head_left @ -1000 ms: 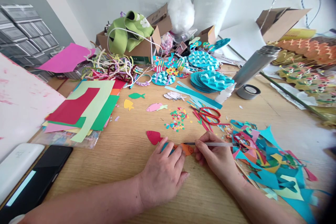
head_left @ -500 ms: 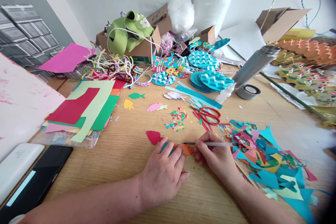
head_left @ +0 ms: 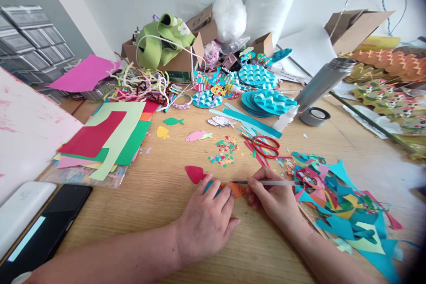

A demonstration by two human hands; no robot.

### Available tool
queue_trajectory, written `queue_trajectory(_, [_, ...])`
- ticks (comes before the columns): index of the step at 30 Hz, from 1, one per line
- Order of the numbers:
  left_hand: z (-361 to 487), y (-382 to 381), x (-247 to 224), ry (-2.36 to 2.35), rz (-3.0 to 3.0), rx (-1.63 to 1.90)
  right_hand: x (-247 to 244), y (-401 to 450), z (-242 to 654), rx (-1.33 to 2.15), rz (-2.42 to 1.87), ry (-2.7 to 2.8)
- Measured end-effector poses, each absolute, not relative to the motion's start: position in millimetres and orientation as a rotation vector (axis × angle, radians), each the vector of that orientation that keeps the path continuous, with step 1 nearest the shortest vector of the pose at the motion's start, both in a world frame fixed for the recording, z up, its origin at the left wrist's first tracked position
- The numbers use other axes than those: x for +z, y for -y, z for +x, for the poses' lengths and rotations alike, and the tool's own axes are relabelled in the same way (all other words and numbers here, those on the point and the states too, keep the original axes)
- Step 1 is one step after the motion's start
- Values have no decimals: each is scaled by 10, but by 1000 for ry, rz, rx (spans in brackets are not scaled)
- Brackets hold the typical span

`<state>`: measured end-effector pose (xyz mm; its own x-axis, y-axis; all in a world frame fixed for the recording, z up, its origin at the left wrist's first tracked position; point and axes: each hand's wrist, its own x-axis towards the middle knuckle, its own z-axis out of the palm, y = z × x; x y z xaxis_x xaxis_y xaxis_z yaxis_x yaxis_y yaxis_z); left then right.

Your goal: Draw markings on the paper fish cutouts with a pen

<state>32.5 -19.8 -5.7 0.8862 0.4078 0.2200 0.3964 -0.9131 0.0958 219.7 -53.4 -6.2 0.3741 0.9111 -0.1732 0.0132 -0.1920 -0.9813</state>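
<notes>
An orange paper fish point(head_left: 238, 189) with a blue tail part point(head_left: 211, 188) lies on the table, its middle covered by fingers. My left hand point(head_left: 208, 213) rests flat over it, fingers stretched out and pressing it down. Pinched in my right hand point(head_left: 271, 197) is a pen point(head_left: 279, 182), its tip touching the top edge of the orange part. Dark lines show near the fish's head. A red paper fish shape point(head_left: 195, 174) lies just beyond my left fingertips. Farther back are green point(head_left: 172, 121), yellow point(head_left: 163, 132) and pink point(head_left: 195, 136) paper fish and a white drawn fish point(head_left: 220, 121).
Red-handled scissors point(head_left: 266, 146) lie on paper strips behind my right hand. Paper scraps point(head_left: 349, 204) spread at the right. A glue bottle point(head_left: 285, 116) and an open flask point(head_left: 324, 82) stand behind. Coloured sheets point(head_left: 133, 137) and a phone point(head_left: 49, 226) are at the left.
</notes>
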Motion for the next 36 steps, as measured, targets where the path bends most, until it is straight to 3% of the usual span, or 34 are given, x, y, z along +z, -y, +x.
queue_trajectory(36, [311,197,-91,-631,3000,372,-79,531,2204,988,-1539,833])
